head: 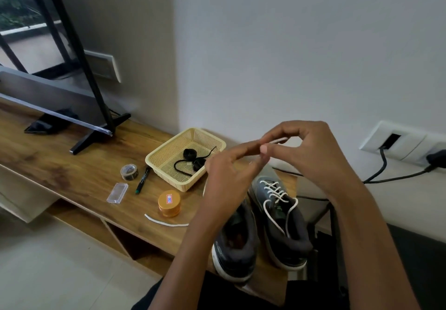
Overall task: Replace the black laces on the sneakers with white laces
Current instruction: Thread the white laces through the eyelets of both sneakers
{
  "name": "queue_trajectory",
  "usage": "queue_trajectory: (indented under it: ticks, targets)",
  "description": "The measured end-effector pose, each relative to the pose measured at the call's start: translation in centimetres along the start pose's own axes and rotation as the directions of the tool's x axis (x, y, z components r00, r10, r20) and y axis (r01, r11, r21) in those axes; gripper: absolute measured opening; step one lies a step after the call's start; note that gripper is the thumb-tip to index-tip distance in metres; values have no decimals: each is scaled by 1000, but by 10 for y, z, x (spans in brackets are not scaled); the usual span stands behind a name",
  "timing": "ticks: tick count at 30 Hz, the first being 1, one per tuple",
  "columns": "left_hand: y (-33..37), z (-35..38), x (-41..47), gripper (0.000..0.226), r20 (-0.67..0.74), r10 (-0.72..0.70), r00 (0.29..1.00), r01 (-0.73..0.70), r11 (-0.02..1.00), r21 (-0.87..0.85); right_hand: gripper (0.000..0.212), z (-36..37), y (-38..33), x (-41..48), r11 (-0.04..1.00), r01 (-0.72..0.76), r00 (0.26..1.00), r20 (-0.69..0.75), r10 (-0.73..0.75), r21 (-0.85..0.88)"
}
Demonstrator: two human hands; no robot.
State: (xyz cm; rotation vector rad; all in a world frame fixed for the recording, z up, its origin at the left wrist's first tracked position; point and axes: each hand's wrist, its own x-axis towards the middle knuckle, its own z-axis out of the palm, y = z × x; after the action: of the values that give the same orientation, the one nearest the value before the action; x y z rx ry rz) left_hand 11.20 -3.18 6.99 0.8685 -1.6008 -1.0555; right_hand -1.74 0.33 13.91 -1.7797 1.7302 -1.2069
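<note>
right thumb and forefinger pinch the white lace, left hand meets it

our right hand (313,157) is raised above the sneakers with thumb and forefinger curled together, pinching a short stretch of white lace (278,139) near its end. our left hand (226,184) reaches up to the same spot with its fingers fairly straight. we cannot tell whether they grip the lace or only steady it. we judge the lace is held up here, close to the eyes, so the tip can be straightened before threading.

below the hands two grey sneakers sit side by side at the near edge of the wooden tv unit (72,165). the right-hand sneaker (280,220) already carries white lacing (275,190) through its eyelets, with loose ends draped over the collar. the left-hand sneaker (237,244), partly hidden by our left forearm, shows no lace that we can see, so we take it as the one still to be done, roughly the halfway mark.

the black laces (190,155) lie coiled in the yellow mesh basket (183,184) just behind the shoes, out of the way. a further white strand (166,221) lies on the wood beside the orange jar (169,203). it may be the trailing part of the lace we hold, though the forearm hides any link.
</note>
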Motion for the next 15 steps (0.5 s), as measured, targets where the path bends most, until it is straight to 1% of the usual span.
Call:
queue_trajectory:
  ticks: [3, 4, 6, 8, 11, 13, 14, 15]
  targets:
    - [14, 4, -2, 8, -99, 108, 989, -107, 994, 17, 10, -2, -9, -4, 980, 27, 999, -37, -20, 199]
    - [16, 4, -3, 15, -127, 134, 983, -134, 991, 11, 11, -1, -8, -4, 961, 29, 999, -38, -19, 275]
    - [15, 2, -4, 15, -149, 161, 976, -163, 987, -3, 14, 3, -2, -4, 906, 3, 1000, -29, 10, 424]
    - [8, 2, -4, 9, -147, 179, 973, -175, 984, 39, 12, 9, 5, -4, 824, -48, 997, -18, 70, 565]
    - [0, 1, -5, 12, -142, 179, 974, -159, 977, 139, 13, 20, 10, -4, 733, -86, 991, -17, 131, 675]
    - [-4, -3, -5, 16, -185, 177, 967, -143, 973, 183, 16, 26, 13, -3, 693, -81, 990, -21, 138, 716]
    - [-8, -7, -6, 17, -229, 133, 964, -95, 981, 172, 17, 28, 15, -2, 674, -77, 989, -31, 146, 735]
    - [-14, -12, -8, 16, -277, 53, 959, -11, 989, 148, 17, 29, 17, -2, 655, -71, 986, -47, 161, 752]
